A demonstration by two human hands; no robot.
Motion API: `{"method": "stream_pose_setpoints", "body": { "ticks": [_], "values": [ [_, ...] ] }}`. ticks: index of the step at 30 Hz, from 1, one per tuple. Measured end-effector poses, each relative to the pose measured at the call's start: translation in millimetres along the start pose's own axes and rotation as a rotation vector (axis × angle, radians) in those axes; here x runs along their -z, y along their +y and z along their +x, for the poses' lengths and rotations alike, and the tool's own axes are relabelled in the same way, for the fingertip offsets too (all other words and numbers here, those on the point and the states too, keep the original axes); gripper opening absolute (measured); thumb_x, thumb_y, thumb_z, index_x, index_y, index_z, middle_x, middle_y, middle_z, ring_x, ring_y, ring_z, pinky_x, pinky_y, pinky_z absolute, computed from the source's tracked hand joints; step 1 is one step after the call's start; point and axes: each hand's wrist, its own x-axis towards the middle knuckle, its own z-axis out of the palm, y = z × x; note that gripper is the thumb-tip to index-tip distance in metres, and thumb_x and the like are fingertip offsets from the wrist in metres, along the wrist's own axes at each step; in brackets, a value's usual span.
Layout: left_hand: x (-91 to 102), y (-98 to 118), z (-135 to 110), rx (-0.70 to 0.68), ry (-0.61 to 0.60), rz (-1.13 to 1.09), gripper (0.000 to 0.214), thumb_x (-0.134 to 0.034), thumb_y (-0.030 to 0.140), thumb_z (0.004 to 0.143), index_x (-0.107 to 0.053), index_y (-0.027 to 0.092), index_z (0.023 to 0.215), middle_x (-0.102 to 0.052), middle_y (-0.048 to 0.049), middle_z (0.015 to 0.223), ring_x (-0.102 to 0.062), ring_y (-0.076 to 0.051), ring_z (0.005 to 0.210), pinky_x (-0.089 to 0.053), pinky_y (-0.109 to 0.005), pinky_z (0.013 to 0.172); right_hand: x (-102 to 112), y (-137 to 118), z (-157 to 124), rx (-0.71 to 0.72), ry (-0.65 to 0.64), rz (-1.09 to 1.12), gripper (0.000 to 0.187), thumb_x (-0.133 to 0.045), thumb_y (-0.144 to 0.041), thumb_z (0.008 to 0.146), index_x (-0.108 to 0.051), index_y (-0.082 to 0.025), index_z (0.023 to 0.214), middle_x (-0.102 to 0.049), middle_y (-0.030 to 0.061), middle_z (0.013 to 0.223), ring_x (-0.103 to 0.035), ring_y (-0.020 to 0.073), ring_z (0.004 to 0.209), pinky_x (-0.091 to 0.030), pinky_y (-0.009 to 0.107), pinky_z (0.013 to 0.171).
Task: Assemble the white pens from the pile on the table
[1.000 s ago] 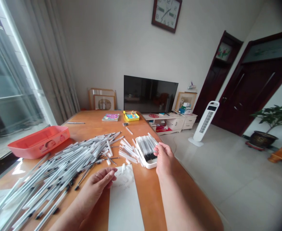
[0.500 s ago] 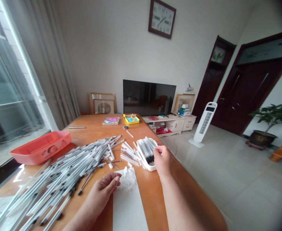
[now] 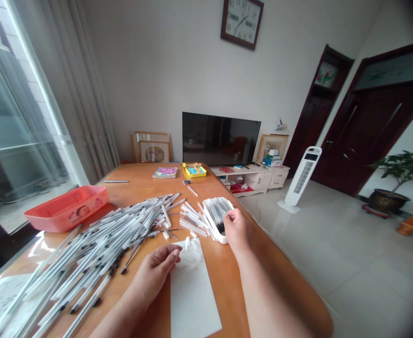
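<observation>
My right hand (image 3: 237, 229) is at the right side of a white tray (image 3: 222, 238), its fingers pinched together over the rim. Clear pens with black ends (image 3: 217, 210) lie side by side in that tray. Whatever these fingers hold, if anything, is hidden. My left hand (image 3: 159, 265) hovers by the left edge of a white paper sheet (image 3: 194, 300), thumb and fingers pressed together; I cannot make out anything between them. Small white caps (image 3: 187, 242) rest on the sheet's far end. Left of the tray lies a small heap of clear, whitish tubes (image 3: 193, 221).
A large pile of long pen pieces (image 3: 97, 253) spreads across the table's left side. Behind it stands a pink plastic basket (image 3: 67, 213). Farther back are a booklet (image 3: 165, 172), a yellow box (image 3: 195, 172) and a single pen (image 3: 116, 181). The table's right edge (image 3: 280, 258) runs beside my right forearm.
The camera view has tilted slightly, so everything sits a little higher and farther right. Both hands keep nearly the same pose, the right one still at the tray.
</observation>
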Motion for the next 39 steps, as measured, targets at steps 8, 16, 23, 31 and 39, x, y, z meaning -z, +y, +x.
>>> {"method": "stream_pose_setpoints", "body": {
  "ticks": [8,16,23,31,39],
  "values": [
    [-0.2,-6,2,-0.037,-0.005,-0.013,0.045,-0.066,0.057,0.082,-0.071,0.018,0.104,-0.066,-0.0042,0.085,-0.059,-0.019,0.081,-0.044,-0.028,0.072,2,-3,-5,0.09,-0.019,-0.203,0.008,-0.061,-0.028,0.084,-0.068,-0.026,0.086,-0.07,0.0018,0.081,-0.06,0.0205,0.084,-0.032,0.028,0.063],
    [-3.3,-4,1,-0.065,0.034,-0.006,0.042,-0.066,0.057,0.081,-0.072,0.017,0.092,-0.066,-0.0037,0.078,-0.057,-0.017,0.071,-0.042,-0.026,0.065,5,-5,-6,0.151,-0.022,-0.182,0.012,-0.061,-0.029,0.084,-0.07,-0.025,0.091,-0.072,0.0029,0.086,-0.06,0.0214,0.087,-0.033,0.028,0.063],
    [-8.7,-3,6,-0.061,0.087,0.002,0.043,-0.065,0.058,0.081,-0.069,0.016,0.088,-0.065,-0.0039,0.072,-0.052,-0.015,0.062,-0.04,-0.025,0.06,7,-12,-11,0.133,-0.098,-0.286,0.021,-0.054,-0.038,0.089,-0.071,-0.026,0.086,-0.069,0.0025,0.074,-0.059,0.0191,0.067,-0.03,0.028,0.059],
    [-6.7,-11,14,-0.098,0.147,-0.037,0.045,-0.064,0.059,0.079,-0.07,0.016,0.088,-0.067,-0.0056,0.072,-0.055,-0.015,0.061,-0.043,-0.026,0.059,6,-15,-15,0.137,-0.173,-0.414,0.033,-0.048,-0.045,0.091,-0.072,-0.025,0.078,-0.07,0.0065,0.071,-0.06,0.0206,0.063,-0.027,0.029,0.055],
    [-5.5,-7,15,-0.06,0.228,-0.12,0.047,-0.066,0.061,0.076,-0.068,0.015,0.086,-0.067,-0.0055,0.07,-0.054,-0.014,0.058,-0.041,-0.025,0.056,8,-13,-15,0.123,-0.192,-0.433,0.038,-0.046,-0.047,0.091,-0.071,-0.024,0.074,-0.068,0.0076,0.069,-0.057,0.0199,0.06,-0.026,0.029,0.056]
  ]
}}
